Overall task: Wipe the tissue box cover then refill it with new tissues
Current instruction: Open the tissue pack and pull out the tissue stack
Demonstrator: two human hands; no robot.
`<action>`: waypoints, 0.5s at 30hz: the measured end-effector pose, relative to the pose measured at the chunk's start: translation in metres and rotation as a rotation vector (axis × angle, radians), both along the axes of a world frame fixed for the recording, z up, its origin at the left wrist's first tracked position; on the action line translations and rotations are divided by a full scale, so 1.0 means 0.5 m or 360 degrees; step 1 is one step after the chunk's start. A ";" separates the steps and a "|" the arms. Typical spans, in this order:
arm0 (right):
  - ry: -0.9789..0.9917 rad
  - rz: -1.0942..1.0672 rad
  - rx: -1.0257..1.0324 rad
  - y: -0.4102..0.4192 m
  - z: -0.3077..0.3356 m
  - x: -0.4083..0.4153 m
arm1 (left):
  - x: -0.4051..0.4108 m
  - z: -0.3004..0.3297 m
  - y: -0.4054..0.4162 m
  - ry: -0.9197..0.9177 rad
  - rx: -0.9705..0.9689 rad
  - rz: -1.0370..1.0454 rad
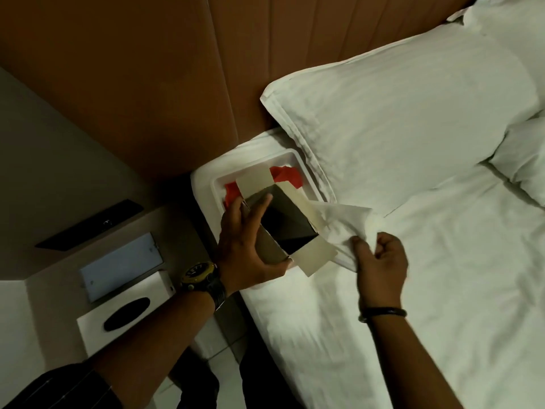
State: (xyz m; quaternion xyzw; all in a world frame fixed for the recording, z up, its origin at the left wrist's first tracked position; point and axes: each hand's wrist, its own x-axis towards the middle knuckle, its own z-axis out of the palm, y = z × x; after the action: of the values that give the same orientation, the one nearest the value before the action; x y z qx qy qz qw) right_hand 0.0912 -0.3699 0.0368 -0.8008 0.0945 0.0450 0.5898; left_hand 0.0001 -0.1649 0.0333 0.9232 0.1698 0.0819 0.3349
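My left hand (250, 246) grips an open cardboard tissue carton (287, 225) by its side, flaps spread and its dark inside showing, above a white tray (206, 184) at the bed's corner. My right hand (380, 261) pinches a bunch of white tissues (345, 222) just to the right of the carton's mouth, over the sheet. A white tissue box cover (118, 317) with a dark oval slot stands on the bedside table at lower left, apart from both hands.
A red cloth (287, 175) lies in the white tray. White pillows (413, 113) and a white sheet (442, 290) fill the right side. A brown headboard (147, 84) runs behind. A wall switch panel (121, 265) and a dark remote (91, 224) sit near the cover.
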 end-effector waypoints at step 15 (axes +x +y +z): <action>0.0036 0.0052 0.0117 0.058 0.044 -0.022 | 0.019 0.037 -0.035 -0.0087 -0.0341 0.0301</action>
State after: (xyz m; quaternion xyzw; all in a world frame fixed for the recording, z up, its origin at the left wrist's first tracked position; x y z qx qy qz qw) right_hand 0.0803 -0.3408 0.0586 -0.7794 0.0864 0.0670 0.6169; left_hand 0.0097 -0.1823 0.0516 0.8595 0.2546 0.1195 0.4268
